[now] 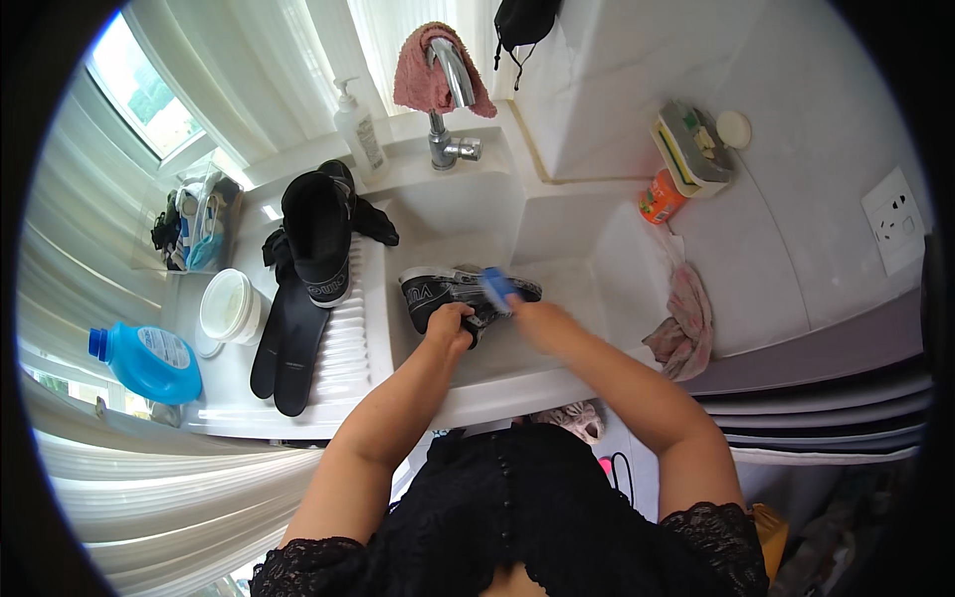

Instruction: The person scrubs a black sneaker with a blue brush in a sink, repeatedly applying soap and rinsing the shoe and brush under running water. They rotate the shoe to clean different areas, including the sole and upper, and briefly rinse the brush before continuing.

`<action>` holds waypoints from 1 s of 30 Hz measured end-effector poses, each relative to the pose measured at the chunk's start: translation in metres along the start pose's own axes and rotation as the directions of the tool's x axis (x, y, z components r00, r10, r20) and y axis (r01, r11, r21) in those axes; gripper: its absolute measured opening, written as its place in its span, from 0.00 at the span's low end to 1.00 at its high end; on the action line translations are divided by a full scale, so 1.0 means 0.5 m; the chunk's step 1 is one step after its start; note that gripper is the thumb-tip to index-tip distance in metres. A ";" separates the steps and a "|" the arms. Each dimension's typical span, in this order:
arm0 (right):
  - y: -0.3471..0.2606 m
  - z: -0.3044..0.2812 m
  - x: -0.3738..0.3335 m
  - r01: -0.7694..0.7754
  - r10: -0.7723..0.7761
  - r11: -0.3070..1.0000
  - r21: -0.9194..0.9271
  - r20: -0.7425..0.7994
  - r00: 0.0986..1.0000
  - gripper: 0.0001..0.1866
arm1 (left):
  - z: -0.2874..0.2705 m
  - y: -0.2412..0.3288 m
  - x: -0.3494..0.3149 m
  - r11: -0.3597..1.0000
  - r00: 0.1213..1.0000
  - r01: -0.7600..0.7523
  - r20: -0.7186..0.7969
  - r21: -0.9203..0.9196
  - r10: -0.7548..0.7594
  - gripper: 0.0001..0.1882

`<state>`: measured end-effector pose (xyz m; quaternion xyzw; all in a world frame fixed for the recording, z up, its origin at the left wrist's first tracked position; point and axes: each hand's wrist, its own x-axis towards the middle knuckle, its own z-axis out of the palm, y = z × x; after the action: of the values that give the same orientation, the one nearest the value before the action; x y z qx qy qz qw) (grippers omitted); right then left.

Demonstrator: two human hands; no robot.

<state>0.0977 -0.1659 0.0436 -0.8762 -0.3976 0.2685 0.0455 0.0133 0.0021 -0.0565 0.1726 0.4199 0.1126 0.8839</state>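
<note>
Inside the white sink [607, 269], a black shoe [423, 291] with a white sole edge lies on its side. My left hand [450, 323] is closed on the shoe's near side and holds it in place. In my right hand [542, 323], slightly blurred, is a blue scrubbing brush [497, 289], its head against the shoe near the toe end. On the ribbed washboard part left of the basin stands another black shoe [316, 234], with two black insoles [293, 348] lying beside it.
A chrome faucet [438, 139] draped with a pink cloth [423, 85] rises behind the basin. Left are a blue detergent bottle [154, 363], white tub [231, 303], clear box [204, 224] and pump bottle [358, 129]. Right are a sponge holder [691, 149], orange bottle [662, 197] and hanging rag [681, 328].
</note>
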 end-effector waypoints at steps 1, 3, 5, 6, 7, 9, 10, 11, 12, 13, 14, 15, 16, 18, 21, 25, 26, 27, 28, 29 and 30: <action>-0.048 0.002 0.009 0.043 -0.043 0.999 0.002 0.011 0.999 0.24 | -0.004 -0.001 0.009 1.000 0.999 -0.004 -0.036 0.018 0.005 0.15; -0.067 0.004 0.018 0.086 -0.086 0.996 0.025 0.009 0.996 0.24 | -0.033 0.004 0.030 0.998 0.992 -0.028 -0.120 0.049 0.034 0.14; -0.030 -0.001 0.023 0.052 -0.051 0.997 0.057 -0.024 0.998 0.25 | -0.017 0.002 0.012 0.999 0.997 -0.035 -0.067 0.042 0.037 0.12; -0.030 -0.007 0.018 0.022 -0.022 0.999 0.034 -0.020 1.000 0.25 | -0.010 -0.002 0.003 0.999 0.998 -0.039 -0.043 0.031 0.040 0.11; -0.031 -0.016 0.011 -0.007 0.007 1.000 0.010 -0.017 1.000 0.25 | -0.006 -0.005 -0.002 0.996 0.998 -0.056 -0.038 0.068 0.059 0.10; -0.049 -0.026 0.008 0.031 -0.031 1.000 -0.002 -0.001 1.000 0.24 | 0.003 -0.010 -0.009 0.985 0.996 -0.086 -0.019 0.148 0.090 0.10; -0.064 -0.025 0.008 0.071 -0.070 0.997 0.026 -0.031 0.997 0.24 | 0.001 -0.007 -0.005 0.986 0.997 -0.073 -0.014 0.149 0.076 0.11; -0.079 -0.022 0.005 0.111 -0.108 0.992 0.053 -0.063 0.992 0.23 | -0.004 0.000 0.000 0.987 0.998 -0.059 -0.009 0.150 0.061 0.11; -0.088 -0.013 0.000 0.156 -0.149 0.985 0.079 -0.089 0.985 0.22 | -0.013 0.003 0.002 0.988 0.999 -0.045 -0.010 0.149 0.047 0.12; -0.077 -0.004 -0.005 0.161 -0.149 0.980 0.114 -0.107 0.983 0.21 | -0.005 0.006 -0.010 0.996 0.999 -0.032 0.019 0.079 0.030 0.12; -0.042 0.004 -0.005 0.104 -0.094 0.988 0.116 -0.087 0.992 0.22 | 0.007 0.004 -0.023 1.000 0.999 -0.016 0.049 0.009 0.015 0.13; 0.005 0.012 -0.003 0.048 -0.041 0.992 0.115 -0.068 0.997 0.23 | 0.017 0.005 -0.032 0.998 0.997 -0.001 0.082 -0.062 0.006 0.13; 0.039 0.012 -0.004 -0.010 0.016 0.994 0.108 -0.050 0.999 0.23 | 0.022 0.004 -0.034 0.991 0.994 0.030 0.106 -0.132 -0.016 0.13; 0.063 -0.007 -0.017 -0.025 0.027 0.989 0.143 -0.010 1.000 0.23 | 0.032 -0.003 -0.030 0.959 0.985 0.104 0.163 -0.262 -0.062 0.13; 0.002 -0.026 -0.067 0.141 -0.141 0.985 0.095 -0.006 0.990 0.24 | 0.031 0.001 -0.036 0.939 0.992 0.117 0.081 -0.324 -0.096 0.20; 0.044 0.016 -0.007 0.087 -0.077 0.988 0.127 -0.079 0.994 0.27 | 0.036 0.005 -0.026 0.912 0.990 0.073 -0.079 -0.404 -0.114 0.22; 0.050 0.015 0.004 0.028 -0.017 0.991 0.131 -0.086 0.996 0.28 | 0.045 0.007 -0.020 0.909 0.987 0.043 -0.121 -0.415 -0.102 0.22; 0.010 0.007 0.006 0.084 -0.081 0.994 0.075 -0.032 0.996 0.29 | 0.065 0.017 -0.020 0.914 0.963 0.054 -0.221 -0.402 -0.154 0.18; -0.019 -0.002 -0.008 0.147 -0.144 0.988 0.056 -0.040 0.989 0.29 | 0.068 0.024 -0.012 0.915 0.959 0.062 -0.230 -0.399 -0.165 0.17; -0.044 -0.013 -0.025 0.210 -0.208 0.977 0.036 -0.050 0.977 0.29 | 0.067 0.034 -0.002 0.916 0.956 0.068 -0.237 -0.396 -0.174 0.16; -0.056 -0.019 -0.032 0.271 -0.270 0.962 0.015 -0.061 0.961 0.29 | 0.066 0.043 0.004 0.917 0.953 0.076 -0.243 -0.392 -0.182 0.16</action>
<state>0.0749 -0.1570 0.0669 -0.8206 -0.5089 0.2386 0.1036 0.0393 0.0155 -0.0302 -0.0465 0.5192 0.1551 0.8392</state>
